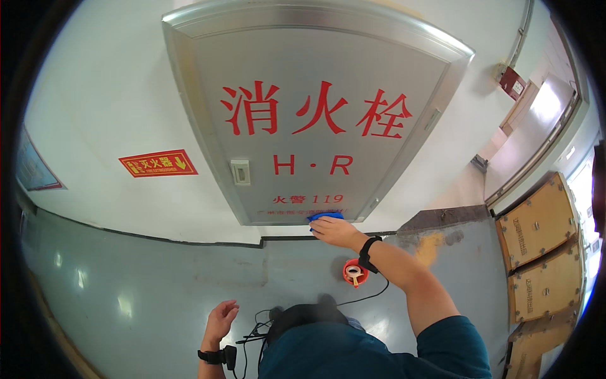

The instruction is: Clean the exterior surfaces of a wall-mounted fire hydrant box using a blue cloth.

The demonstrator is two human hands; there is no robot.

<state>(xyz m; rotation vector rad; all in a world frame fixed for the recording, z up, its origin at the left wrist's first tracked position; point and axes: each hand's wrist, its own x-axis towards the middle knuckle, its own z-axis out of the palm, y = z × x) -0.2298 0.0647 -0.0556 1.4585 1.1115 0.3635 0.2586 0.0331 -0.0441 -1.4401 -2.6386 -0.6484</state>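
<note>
A silver-framed grey cabinet door (265, 57) with red lettering is set in the white wall in front of me. My right hand (336, 231) presses a blue cloth (326, 216) against the door's lower edge, right of its middle. The fingers lie over the cloth and partly hide it. Down at the lower left, my left hand (220, 319) hangs away from the wall, its fingers loosely bent and holding nothing. A pale latch (240, 172) sits on the door's left side.
On the grey floor below the cabinet stands a small red bucket (355, 273) with items inside. Black cables (255, 333) hang near my body. Stacked brown boxes (536, 227) stand at the right, beside a doorway. A red sign (158, 163) is on the left wall.
</note>
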